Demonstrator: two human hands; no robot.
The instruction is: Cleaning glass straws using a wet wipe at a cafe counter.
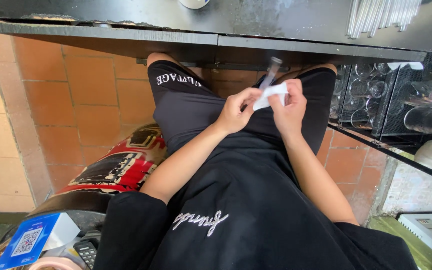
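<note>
I look down at my lap, dressed in a black shirt and black shorts. My left hand (236, 111) and my right hand (291, 107) meet over my thighs, both pinching a small crumpled white tissue (270, 95). A thin clear straw or tube (272, 70) pokes up from behind the tissue, toward the counter edge; which hand carries it I cannot tell.
A dark counter (276, 25) runs along the top, with a bundle of clear straws (381, 17) on it. A wire rack of drinking glasses (401, 100) stands at the right. A red and black stool (121, 167) is at my left, a blue card (26, 242) and calculator (86, 252) at bottom left.
</note>
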